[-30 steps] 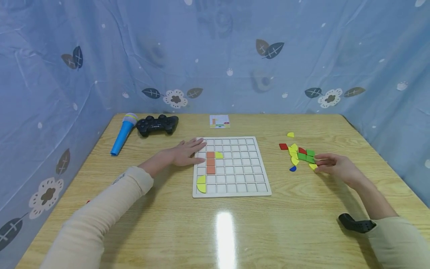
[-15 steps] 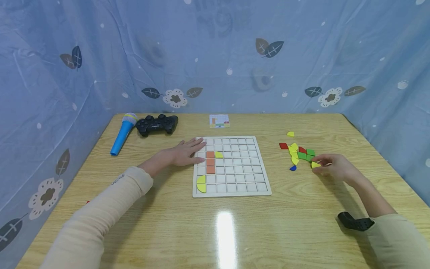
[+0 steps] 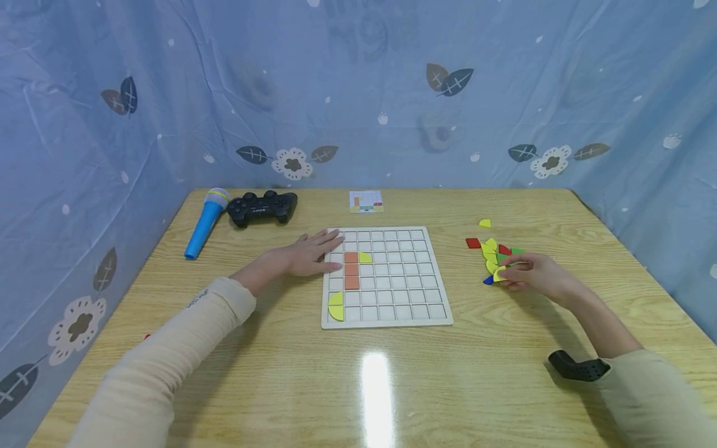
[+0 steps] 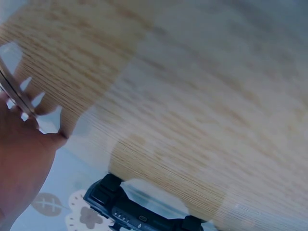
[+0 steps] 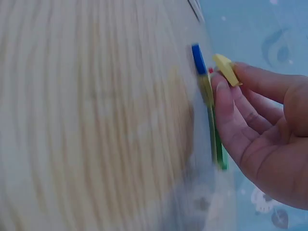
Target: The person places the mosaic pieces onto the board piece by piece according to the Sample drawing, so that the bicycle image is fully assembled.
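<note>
My left hand (image 3: 310, 255) rests with straight fingers on the left edge of a white grid board (image 3: 392, 322). On that board lie a column of orange squares (image 3: 351, 270), a yellow quarter-circle tile (image 3: 365, 257) beside its top, and two yellow quarter-circle tiles (image 3: 335, 307) at the lower left. Between thumb and fingertips my right hand (image 3: 540, 278) pinches another yellow quarter-circle tile (image 5: 227, 70), held above the table. Right beneath it sits a loose group of tiles: yellow tiles (image 3: 489, 247), a blue tile (image 3: 488, 280), a red tile (image 3: 504, 249) and green tiles (image 3: 517, 251), partly hidden by the hand.
A small pattern card (image 3: 366, 201) lies behind the board. At the back left are a blue toy microphone (image 3: 205, 224) and a black game controller (image 3: 262, 208). A red square (image 3: 473, 243) and a yellow tile (image 3: 485, 223) lie apart from the group.
My right hand has picked up the yellow quarter-circle tile from the group's right side and carried it left, toward the blue tile. The left hand has stayed still on the board.
</note>
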Motion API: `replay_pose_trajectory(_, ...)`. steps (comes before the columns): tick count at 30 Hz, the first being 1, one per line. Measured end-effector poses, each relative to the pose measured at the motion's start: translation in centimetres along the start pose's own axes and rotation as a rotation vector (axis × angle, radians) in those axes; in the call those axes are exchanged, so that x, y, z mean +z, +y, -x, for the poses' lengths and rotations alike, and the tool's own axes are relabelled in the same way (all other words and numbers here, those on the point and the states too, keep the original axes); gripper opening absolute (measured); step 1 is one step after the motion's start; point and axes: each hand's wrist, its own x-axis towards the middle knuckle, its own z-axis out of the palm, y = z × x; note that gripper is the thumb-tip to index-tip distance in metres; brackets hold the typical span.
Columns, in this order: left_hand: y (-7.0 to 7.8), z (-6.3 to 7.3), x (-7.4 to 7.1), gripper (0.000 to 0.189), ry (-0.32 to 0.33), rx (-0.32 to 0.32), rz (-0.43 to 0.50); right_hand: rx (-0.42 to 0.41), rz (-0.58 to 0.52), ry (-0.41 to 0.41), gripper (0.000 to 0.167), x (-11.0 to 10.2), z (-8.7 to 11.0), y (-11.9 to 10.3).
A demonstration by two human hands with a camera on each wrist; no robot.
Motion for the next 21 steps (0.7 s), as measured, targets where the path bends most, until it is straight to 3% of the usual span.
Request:
replay_pose_trajectory(8, -0.2, 0.0, 0.2, 0.074, 0.001, -0.001, 0.008, 0.027, -0.029, -0.073, 0.054, 2.6, -1.7, -1.9)
replay_pose_trajectory(15, -0.2, 0.0, 0.3, 0.075, 0.014, 0.001, 0.012, 0.042, -0.101, -0.115, 0.043, 4.8, -3.1, -2.8)
replay_pose_trajectory(21, -0.3, -0.1, 0.3, 0.077, 0.01, 0.004, 0.0, 0.024, -0.176, -0.192, 0.052, 6.3, -3.8, -3.8)
